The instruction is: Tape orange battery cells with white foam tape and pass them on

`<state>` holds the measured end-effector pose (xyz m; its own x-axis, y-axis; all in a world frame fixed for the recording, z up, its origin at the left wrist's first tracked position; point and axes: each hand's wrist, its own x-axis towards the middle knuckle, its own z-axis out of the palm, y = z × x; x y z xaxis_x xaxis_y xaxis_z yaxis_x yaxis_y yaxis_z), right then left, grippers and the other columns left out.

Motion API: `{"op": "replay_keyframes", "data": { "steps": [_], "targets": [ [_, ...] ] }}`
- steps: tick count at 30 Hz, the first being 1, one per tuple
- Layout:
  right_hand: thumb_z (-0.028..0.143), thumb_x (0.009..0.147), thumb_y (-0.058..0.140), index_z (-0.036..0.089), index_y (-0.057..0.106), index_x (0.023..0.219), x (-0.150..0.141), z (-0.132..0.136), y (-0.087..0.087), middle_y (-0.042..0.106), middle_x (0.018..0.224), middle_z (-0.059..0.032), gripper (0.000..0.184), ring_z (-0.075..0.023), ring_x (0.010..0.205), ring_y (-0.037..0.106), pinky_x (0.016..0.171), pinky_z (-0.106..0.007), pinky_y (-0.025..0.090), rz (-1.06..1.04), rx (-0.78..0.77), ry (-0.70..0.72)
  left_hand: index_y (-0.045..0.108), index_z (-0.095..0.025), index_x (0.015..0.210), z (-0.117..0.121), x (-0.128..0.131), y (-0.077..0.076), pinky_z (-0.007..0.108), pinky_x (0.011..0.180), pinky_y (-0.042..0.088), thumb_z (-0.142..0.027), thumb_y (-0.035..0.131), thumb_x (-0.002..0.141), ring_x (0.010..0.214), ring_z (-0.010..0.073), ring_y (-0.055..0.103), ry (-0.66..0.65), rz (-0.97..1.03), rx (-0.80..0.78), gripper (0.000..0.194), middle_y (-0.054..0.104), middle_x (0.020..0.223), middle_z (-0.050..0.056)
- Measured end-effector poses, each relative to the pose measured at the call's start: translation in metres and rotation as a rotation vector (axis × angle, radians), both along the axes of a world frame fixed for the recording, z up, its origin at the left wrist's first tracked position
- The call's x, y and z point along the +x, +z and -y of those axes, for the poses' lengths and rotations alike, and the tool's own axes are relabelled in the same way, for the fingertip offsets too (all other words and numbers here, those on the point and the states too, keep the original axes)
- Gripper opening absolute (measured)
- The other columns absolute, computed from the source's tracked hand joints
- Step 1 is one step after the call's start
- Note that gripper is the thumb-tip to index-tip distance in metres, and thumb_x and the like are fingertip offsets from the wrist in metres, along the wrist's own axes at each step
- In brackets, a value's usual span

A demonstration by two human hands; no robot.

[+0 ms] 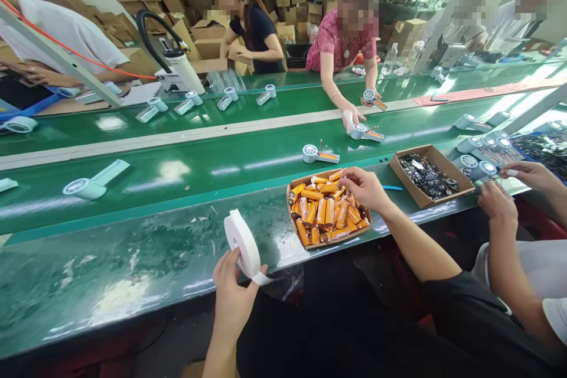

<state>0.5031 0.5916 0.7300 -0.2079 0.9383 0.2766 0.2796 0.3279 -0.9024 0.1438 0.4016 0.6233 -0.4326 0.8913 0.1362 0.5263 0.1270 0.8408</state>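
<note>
My left hand (231, 289) grips a roll of white tape (241, 245) held upright over the near edge of the green bench (133, 266). My right hand (364, 187) reaches into a cardboard tray (296, 230) full of orange cylindrical batteries (325, 212); its fingers are pinched on one battery at the tray's far edge.
White handheld fan bodies ride the green conveyor (221, 159), one with orange wiring (319, 155) just beyond the tray. A second box of dark parts (427, 176) sits to the right, next to a neighbour's hands (500, 195). Across the belt, other people work among stacked cartons.
</note>
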Motion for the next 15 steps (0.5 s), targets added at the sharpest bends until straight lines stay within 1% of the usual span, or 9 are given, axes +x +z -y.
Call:
{"op": "replay_keyframes", "data": {
  "steps": [2, 5, 7, 9, 10, 12, 15],
  "targets": [
    [0.061, 0.095, 0.074, 0.024, 0.069, 0.096, -0.002, -0.001, 0.0, 0.079, 0.08, -0.0028, 0.038, -0.0172, 0.063, 0.068, 0.062, -0.031, 0.056, -0.105, 0.029, -0.067, 0.066, -0.026, 0.134, 0.0, -0.002, -0.003, 0.062, 0.102, 0.066, -0.071, 0.081, 0.078, 0.152, 0.0452, 0.048, -0.002, 0.002, 0.006, 0.073, 0.058, 0.147, 0.018],
    [0.071, 0.093, 0.077, 0.026, 0.064, 0.097, -0.004, -0.001, 0.003, 0.076, 0.081, -0.0026, 0.047, -0.0196, 0.072, 0.073, 0.072, -0.034, 0.062, -0.24, 0.125, -0.161, 0.066, -0.027, 0.134, 0.0, -0.006, -0.009, 0.062, 0.102, 0.065, -0.07, 0.08, 0.081, 0.149, 0.0447, 0.05, -0.021, -0.032, 0.025, 0.069, 0.059, 0.146, 0.018],
    [0.074, 0.093, 0.077, 0.027, 0.061, 0.098, -0.005, 0.0, 0.006, 0.074, 0.085, -0.0021, 0.05, -0.0192, 0.072, 0.072, 0.074, -0.035, 0.063, -0.307, 0.224, -0.211, 0.066, -0.028, 0.134, -0.001, -0.008, -0.012, 0.065, 0.109, 0.061, -0.068, 0.079, 0.084, 0.147, 0.0436, 0.051, -0.031, -0.083, 0.05, 0.065, 0.061, 0.144, 0.017],
    [0.073, 0.095, 0.075, 0.028, 0.059, 0.099, -0.007, 0.0, 0.011, 0.071, 0.086, -0.001, 0.048, -0.0181, 0.072, 0.07, 0.072, -0.035, 0.062, -0.363, 0.354, -0.25, 0.066, -0.028, 0.135, -0.002, -0.006, -0.011, 0.067, 0.117, 0.054, -0.063, 0.078, 0.087, 0.145, 0.0428, 0.052, -0.048, -0.159, 0.101, 0.06, 0.064, 0.141, 0.016],
    [0.071, 0.097, 0.074, 0.028, 0.057, 0.099, -0.01, 0.001, 0.013, 0.067, 0.084, 0.0001, 0.046, -0.0176, 0.07, 0.068, 0.069, -0.034, 0.06, -0.388, 0.422, -0.265, 0.066, -0.028, 0.136, -0.002, -0.004, -0.009, 0.068, 0.12, 0.051, -0.059, 0.078, 0.089, 0.144, 0.0428, 0.052, -0.061, -0.207, 0.136, 0.057, 0.066, 0.139, 0.016],
    [0.068, 0.101, 0.072, 0.03, 0.055, 0.1, -0.017, 0.003, 0.02, 0.058, 0.076, 0.0028, 0.042, -0.017, 0.065, 0.062, 0.062, -0.032, 0.055, -0.439, 0.546, -0.289, 0.065, -0.027, 0.138, -0.003, 0.003, 0.001, 0.069, 0.124, 0.045, -0.049, 0.077, 0.092, 0.143, 0.043, 0.053, -0.1, -0.318, 0.217, 0.052, 0.069, 0.137, 0.016],
    [0.064, 0.105, 0.067, 0.032, 0.05, 0.101, -0.034, 0.011, 0.033, 0.043, 0.069, 0.0053, 0.036, -0.0171, 0.057, 0.049, 0.054, -0.031, 0.046, -0.522, 0.668, -0.286, 0.064, -0.027, 0.141, -0.007, 0.017, 0.026, 0.066, 0.126, 0.041, -0.026, 0.072, 0.094, 0.143, 0.0413, 0.052, -0.179, -0.47, 0.32, 0.048, 0.072, 0.136, 0.014]
  ]
}}
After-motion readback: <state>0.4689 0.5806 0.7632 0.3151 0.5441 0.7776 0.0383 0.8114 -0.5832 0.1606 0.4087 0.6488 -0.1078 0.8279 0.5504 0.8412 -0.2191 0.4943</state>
